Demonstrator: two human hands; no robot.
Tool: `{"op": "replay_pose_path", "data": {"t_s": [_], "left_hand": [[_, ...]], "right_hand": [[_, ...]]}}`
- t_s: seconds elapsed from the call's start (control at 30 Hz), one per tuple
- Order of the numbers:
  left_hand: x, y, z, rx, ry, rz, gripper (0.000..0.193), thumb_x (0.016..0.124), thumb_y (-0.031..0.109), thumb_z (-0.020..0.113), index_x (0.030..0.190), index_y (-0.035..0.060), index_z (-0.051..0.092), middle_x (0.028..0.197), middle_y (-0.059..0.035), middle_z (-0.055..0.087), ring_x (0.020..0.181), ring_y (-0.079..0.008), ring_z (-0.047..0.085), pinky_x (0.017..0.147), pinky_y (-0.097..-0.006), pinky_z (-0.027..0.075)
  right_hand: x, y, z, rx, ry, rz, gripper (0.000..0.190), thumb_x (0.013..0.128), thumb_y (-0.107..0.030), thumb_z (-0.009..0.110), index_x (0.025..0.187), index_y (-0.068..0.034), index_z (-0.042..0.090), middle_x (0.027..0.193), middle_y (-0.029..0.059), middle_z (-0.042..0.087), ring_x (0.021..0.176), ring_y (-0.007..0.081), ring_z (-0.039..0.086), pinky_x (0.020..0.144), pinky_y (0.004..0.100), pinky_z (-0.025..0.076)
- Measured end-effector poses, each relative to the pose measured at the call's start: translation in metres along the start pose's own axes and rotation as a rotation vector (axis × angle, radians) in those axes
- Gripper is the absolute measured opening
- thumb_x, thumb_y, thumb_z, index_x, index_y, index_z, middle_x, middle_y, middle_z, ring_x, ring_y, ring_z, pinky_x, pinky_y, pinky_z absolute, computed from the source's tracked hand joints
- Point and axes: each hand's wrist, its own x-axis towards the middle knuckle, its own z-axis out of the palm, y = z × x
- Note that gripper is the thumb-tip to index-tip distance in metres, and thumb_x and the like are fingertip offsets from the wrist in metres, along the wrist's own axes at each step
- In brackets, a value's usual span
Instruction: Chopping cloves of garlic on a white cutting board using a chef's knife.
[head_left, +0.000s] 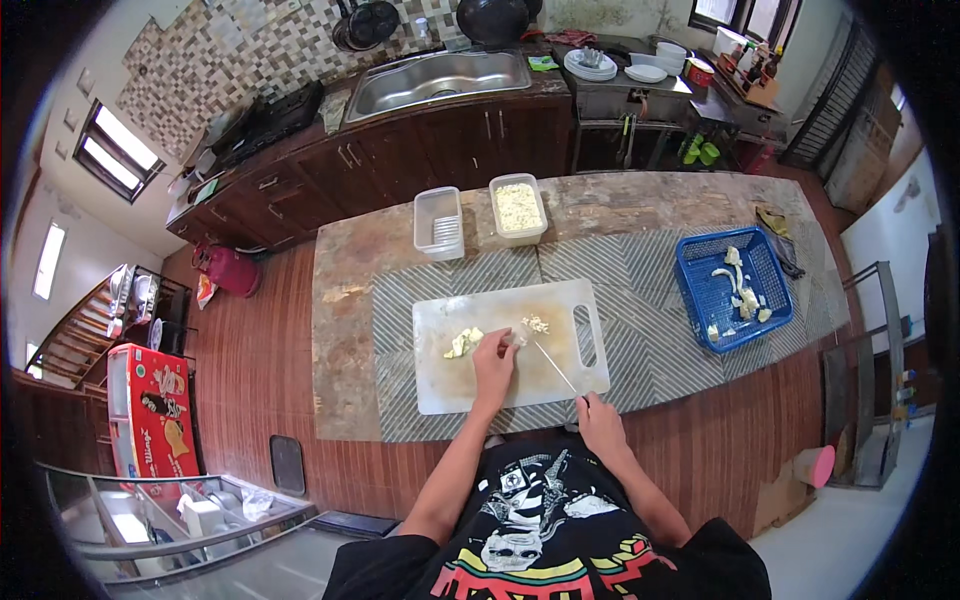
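My right hand (600, 424) is closed on the handle of a knife (556, 366), whose thin blade reaches up and left over a white plastic cutting board (442, 390). My left hand (495, 364) rests on the board, its fingertips bent against a small pale piece of food (517, 337) near the blade's tip. Just beyond the blade lies a little heap of finely chopped pale bits (536, 324). Left of my left hand are some yellowish-green pieces (463, 342). What the pale food is, I cannot tell.
Beyond the board stand an empty clear plastic container (439, 225) and one filled with chopped pale food (517, 208). A blue plastic basket (684, 292) with several pale pieces stands at the right, beside a dark cloth (780, 240). A steel sink (442, 79) lies across the room.
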Motion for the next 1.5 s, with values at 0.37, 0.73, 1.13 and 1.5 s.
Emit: {"op": "replay_pose_path", "data": {"t_s": [0.37, 0.73, 1.13, 1.5], "left_hand": [[-0.001, -0.002, 0.005, 0.210, 0.039, 0.211, 0.016, 0.083, 0.001, 0.075, 0.098, -0.0010, 0.072, 0.090, -0.0138, 0.069, 0.075, -0.0260, 0.064, 0.071, -0.0354, 0.052], [0.001, -0.004, -0.004, 0.134, -0.009, 0.151, 0.013, 0.083, 0.007, 0.073, 0.095, 0.0009, 0.075, 0.085, -0.0155, 0.069, 0.081, -0.0331, 0.064, 0.080, -0.0408, 0.051], [-0.003, 0.000, 0.004, 0.180, 0.040, 0.126, 0.016, 0.077, 0.011, 0.082, 0.088, 0.0010, 0.077, 0.089, -0.0131, 0.069, 0.085, -0.0296, 0.065, 0.078, -0.0378, 0.053], [0.003, -0.007, 0.002, 0.152, 0.007, 0.033, 0.012, 0.076, 0.010, 0.082, 0.083, 0.0016, 0.077, 0.083, -0.0120, 0.070, 0.077, -0.0277, 0.067, 0.073, -0.0369, 0.054]], "right_hand": [[0.002, -0.008, 0.003, 0.025, -0.034, -0.011, 0.036, 0.104, -0.034, 0.051, 0.092, -0.001, 0.058, 0.075, 0.0306, 0.064, 0.074, 0.0532, 0.062, 0.065, 0.0617, 0.049], [0.000, -0.008, 0.008, 0.040, -0.068, 0.015, 0.037, 0.104, -0.035, 0.049, 0.093, -0.001, 0.059, 0.077, 0.0307, 0.065, 0.076, 0.0531, 0.063, 0.068, 0.0623, 0.049], [0.006, 0.000, 0.016, 0.182, -0.052, -0.053, 0.035, 0.104, -0.031, 0.050, 0.093, 0.001, 0.059, 0.082, 0.0307, 0.064, 0.081, 0.0525, 0.061, 0.068, 0.0596, 0.046], [0.003, -0.004, 0.010, 0.253, -0.077, -0.024, 0.033, 0.104, -0.027, 0.051, 0.090, 0.002, 0.058, 0.079, 0.0311, 0.061, 0.081, 0.0528, 0.059, 0.066, 0.0573, 0.044]]}}
